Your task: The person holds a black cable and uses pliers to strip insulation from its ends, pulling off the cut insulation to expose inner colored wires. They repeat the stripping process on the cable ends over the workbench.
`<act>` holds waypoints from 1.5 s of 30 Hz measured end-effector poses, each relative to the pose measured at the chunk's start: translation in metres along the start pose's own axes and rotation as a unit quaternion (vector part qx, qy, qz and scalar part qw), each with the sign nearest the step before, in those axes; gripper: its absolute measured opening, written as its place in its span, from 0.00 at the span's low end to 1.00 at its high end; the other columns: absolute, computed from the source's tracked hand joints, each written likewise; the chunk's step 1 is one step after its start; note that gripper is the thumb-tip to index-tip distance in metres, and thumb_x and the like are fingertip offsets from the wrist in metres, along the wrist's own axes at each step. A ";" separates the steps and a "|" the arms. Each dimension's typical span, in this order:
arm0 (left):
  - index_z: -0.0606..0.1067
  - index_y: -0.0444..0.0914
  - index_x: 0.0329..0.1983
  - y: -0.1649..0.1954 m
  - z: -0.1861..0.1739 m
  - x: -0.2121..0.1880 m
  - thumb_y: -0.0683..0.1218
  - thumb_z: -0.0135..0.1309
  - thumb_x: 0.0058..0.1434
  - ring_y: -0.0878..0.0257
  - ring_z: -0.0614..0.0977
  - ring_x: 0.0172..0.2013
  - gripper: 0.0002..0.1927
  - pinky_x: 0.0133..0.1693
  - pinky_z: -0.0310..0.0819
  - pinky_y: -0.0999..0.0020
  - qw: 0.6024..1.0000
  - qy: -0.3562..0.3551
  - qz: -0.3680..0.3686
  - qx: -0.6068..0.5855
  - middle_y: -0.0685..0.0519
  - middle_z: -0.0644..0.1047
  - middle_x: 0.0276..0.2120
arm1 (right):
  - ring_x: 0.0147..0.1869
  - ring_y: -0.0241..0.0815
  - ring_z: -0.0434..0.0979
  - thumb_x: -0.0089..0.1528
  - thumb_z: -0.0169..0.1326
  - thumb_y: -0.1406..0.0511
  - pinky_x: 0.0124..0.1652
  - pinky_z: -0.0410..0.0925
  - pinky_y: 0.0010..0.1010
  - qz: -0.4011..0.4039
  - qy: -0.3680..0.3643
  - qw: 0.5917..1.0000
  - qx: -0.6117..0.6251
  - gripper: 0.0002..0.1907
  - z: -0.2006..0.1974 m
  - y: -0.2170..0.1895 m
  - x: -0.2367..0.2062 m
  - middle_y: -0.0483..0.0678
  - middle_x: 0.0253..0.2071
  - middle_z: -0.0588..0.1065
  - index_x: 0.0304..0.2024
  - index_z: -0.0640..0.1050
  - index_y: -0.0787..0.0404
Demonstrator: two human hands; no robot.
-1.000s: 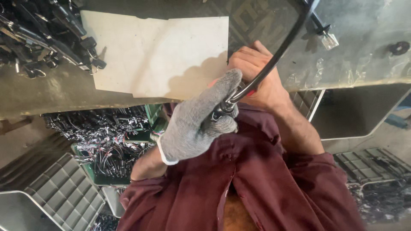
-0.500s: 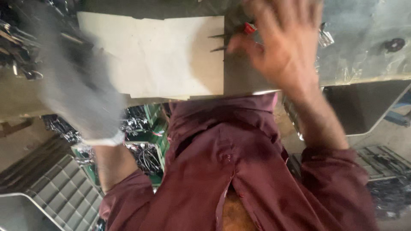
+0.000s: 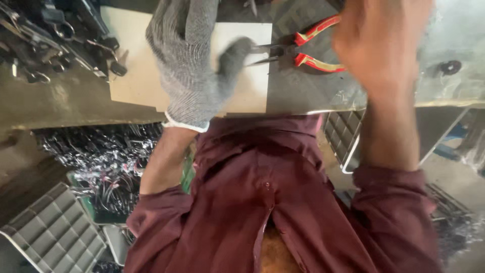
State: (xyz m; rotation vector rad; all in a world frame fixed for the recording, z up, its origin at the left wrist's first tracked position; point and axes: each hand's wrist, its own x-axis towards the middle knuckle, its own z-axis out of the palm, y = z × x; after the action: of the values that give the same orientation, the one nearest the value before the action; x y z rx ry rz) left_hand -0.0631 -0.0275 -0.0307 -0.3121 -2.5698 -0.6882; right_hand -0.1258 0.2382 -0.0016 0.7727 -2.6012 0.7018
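**Both hands over the pliers**

We stood at the grey worktop (image 3: pixel 60 101), where a pale sheet of card (image 3: pixel 136 65) lay flat as a working surface. Below its edge, a bin of dark wire parts (image 3: pixel 96 156) sat within reach. Our gloved left hand (image 3: pixel 189 65) hovered over the card, its fingers (image 3: pixel 235 50) loosely curled and apparently empty, thumb just beside the tips of the red-handled pliers (image 3: pixel 303 48). Our bare right hand (image 3: pixel 381 43) was blurred above the handles; we cannot tell its grip.

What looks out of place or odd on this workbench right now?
Only one hand is gloved: the left hand wears a grey knit glove, while the right hand is bare. Red-handled pliers lie half on the pale card, jaws apart.
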 end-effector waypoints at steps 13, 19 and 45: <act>0.74 0.35 0.49 0.060 0.004 -0.051 0.43 0.51 0.74 0.59 0.79 0.37 0.06 0.42 0.76 0.66 0.792 -0.232 -0.155 -0.544 0.49 0.76 0.38 | 0.26 0.36 0.60 0.78 0.48 0.60 0.31 0.57 0.33 0.358 0.001 0.612 0.705 0.14 0.025 -0.084 -0.058 0.43 0.25 0.62 0.45 0.72 0.64; 0.74 0.34 0.53 0.059 -0.003 -0.076 0.45 0.45 0.72 0.60 0.81 0.38 0.12 0.42 0.76 0.68 0.776 -0.225 -0.132 -0.575 0.50 0.77 0.40 | 0.20 0.31 0.57 0.79 0.47 0.55 0.26 0.56 0.30 0.307 0.062 0.560 0.767 0.18 -0.005 -0.090 -0.057 0.42 0.20 0.61 0.42 0.71 0.63; 0.73 0.40 0.50 0.099 0.001 -0.069 0.50 0.50 0.74 0.54 0.83 0.32 0.10 0.35 0.78 0.66 0.645 -0.251 -0.124 -0.711 0.51 0.79 0.36 | 0.43 0.44 0.80 0.67 0.50 0.58 0.50 0.72 0.46 0.098 -0.031 0.734 0.671 0.10 -0.067 -0.108 -0.007 0.41 0.39 0.79 0.35 0.77 0.55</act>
State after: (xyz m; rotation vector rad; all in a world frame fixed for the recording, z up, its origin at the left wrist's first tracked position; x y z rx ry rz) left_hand 0.0286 0.0507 -0.0234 -0.6619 -1.7929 -2.9805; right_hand -0.0462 0.1986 0.0896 0.7809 -1.8208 2.7186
